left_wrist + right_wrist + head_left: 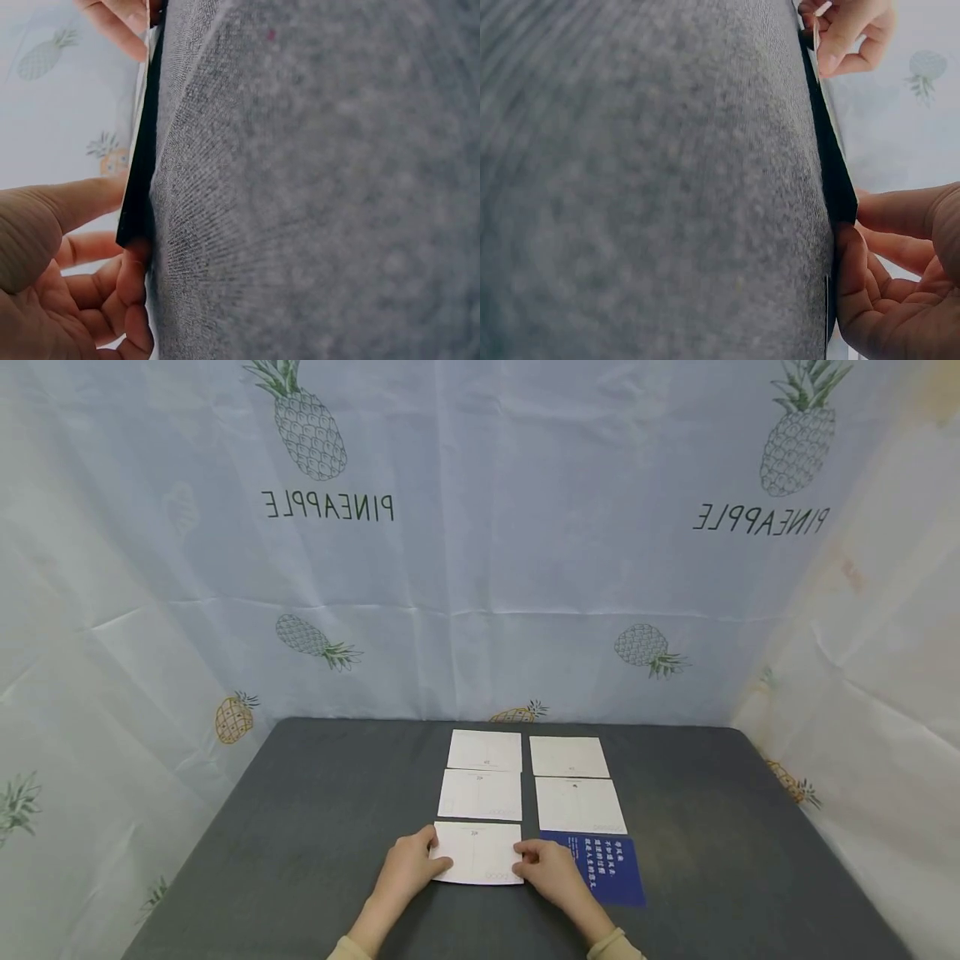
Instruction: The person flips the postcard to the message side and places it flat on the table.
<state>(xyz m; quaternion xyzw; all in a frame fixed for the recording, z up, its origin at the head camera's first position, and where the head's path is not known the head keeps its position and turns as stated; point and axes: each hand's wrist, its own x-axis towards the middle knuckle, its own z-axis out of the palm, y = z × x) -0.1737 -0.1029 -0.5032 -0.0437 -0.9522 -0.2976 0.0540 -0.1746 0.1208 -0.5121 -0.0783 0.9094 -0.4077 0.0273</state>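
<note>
A white postcard [477,856] with small printed marks lies closest to me in the left column of cards. My left hand [407,862] pinches its left edge, thumb on top and fingers at the side. At the opposite edge, my right hand [553,868] pinches the card the same way. Both wrist views show the postcard's dark underside [138,202], its near edge tilted up off the grey cloth. Just right of my right hand lies a blue card [611,868] with white lettering, partly covered by that hand.
Beyond the held card, two white cards [480,795] continue the left column. Two more white cards [580,806] form the right column above the blue one. The dark table [322,802] ends at a pineapple-print curtain [480,543] behind and at both sides.
</note>
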